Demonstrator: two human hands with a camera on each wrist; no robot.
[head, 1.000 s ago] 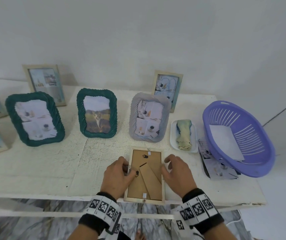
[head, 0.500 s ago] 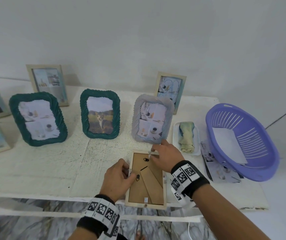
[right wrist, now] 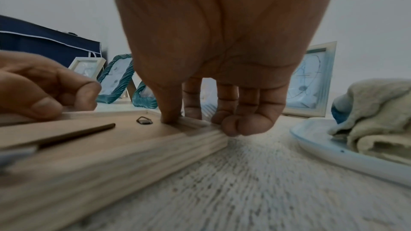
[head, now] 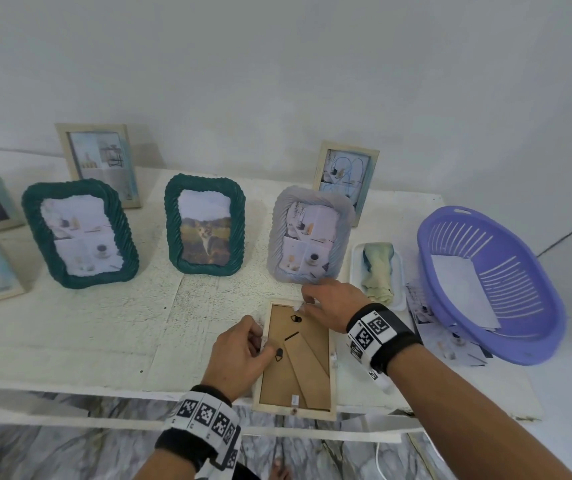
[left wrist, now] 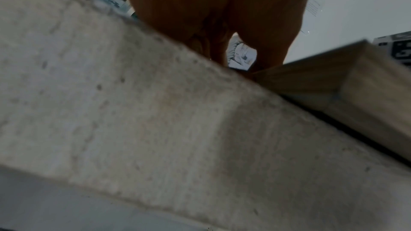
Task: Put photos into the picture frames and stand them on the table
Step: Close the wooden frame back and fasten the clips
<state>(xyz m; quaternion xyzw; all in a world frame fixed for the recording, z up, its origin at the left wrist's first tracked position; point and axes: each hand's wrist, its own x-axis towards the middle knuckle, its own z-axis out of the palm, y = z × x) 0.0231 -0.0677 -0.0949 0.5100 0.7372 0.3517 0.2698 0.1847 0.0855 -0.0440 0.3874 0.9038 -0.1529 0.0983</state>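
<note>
At the table's [head: 69, 341] front edge a wooden frame [head: 295, 382] lies face down, overhanging slightly. The left hand [head: 239, 355] pinches its left rim with curled fingers; the right hand [head: 333, 303] grips its far right corner, thumb inside.

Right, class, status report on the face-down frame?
Left hand pinching left clip. Right hand pressing top edge. Wooden frame flat, face down. Nothing in the way.
</note>
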